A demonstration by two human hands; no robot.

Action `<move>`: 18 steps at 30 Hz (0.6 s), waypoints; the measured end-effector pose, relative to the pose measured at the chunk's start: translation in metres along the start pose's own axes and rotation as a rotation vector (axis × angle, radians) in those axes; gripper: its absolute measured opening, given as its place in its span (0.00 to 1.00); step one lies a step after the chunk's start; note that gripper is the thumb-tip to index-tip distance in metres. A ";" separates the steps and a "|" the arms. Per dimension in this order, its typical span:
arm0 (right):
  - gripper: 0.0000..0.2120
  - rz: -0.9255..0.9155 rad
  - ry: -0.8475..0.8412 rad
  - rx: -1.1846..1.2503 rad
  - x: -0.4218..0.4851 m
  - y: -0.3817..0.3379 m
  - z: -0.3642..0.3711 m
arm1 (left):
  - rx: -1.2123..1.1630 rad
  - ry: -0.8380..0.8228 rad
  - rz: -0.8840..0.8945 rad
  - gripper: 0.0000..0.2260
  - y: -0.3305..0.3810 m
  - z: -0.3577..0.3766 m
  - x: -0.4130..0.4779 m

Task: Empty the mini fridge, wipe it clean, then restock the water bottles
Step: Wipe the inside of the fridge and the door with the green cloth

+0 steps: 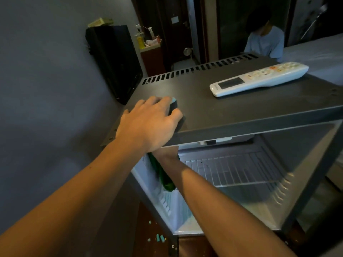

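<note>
The dark grey mini fridge stands open below me, and its pale interior shows a wire shelf with nothing on it. At the front left corner of the fridge top, my left hand grips a dark sponge with a teal layer. My right hand reaches under the top edge into the opening, mostly hidden by the left hand. It holds a glossy green bottle, which slants along the fridge's left inner wall. No other bottles are in view.
A white remote control lies on the fridge top at the right. Teal crumbs dot the wooden floor by the fridge's front left. A black box stands against the wall at left. A person sits behind the fridge.
</note>
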State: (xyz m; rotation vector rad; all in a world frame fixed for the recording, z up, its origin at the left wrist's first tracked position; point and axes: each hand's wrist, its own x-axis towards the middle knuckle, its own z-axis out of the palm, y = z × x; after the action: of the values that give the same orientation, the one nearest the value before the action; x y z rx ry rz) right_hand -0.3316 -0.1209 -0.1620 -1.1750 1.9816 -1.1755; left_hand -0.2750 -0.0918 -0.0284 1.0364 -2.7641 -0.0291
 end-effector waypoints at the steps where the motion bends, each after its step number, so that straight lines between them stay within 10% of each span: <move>1: 0.16 -0.059 0.047 0.025 -0.010 -0.003 0.002 | -0.003 0.002 0.000 0.22 0.000 0.000 0.000; 5: 0.12 -0.383 0.484 0.318 -0.048 -0.001 0.022 | 0.002 0.011 0.009 0.22 -0.002 0.002 0.001; 9: 0.11 -0.118 0.270 0.029 -0.005 0.008 0.017 | 0.004 0.039 0.009 0.22 -0.003 0.002 0.003; 18: 0.20 -0.200 0.283 -0.112 -0.026 0.061 0.026 | 0.005 0.068 0.020 0.21 -0.006 0.002 0.004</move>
State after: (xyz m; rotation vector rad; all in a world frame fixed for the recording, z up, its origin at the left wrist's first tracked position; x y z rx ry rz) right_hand -0.3237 -0.0945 -0.2281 -1.3522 2.2017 -1.4135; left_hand -0.2742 -0.0993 -0.0304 0.9924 -2.7140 0.0149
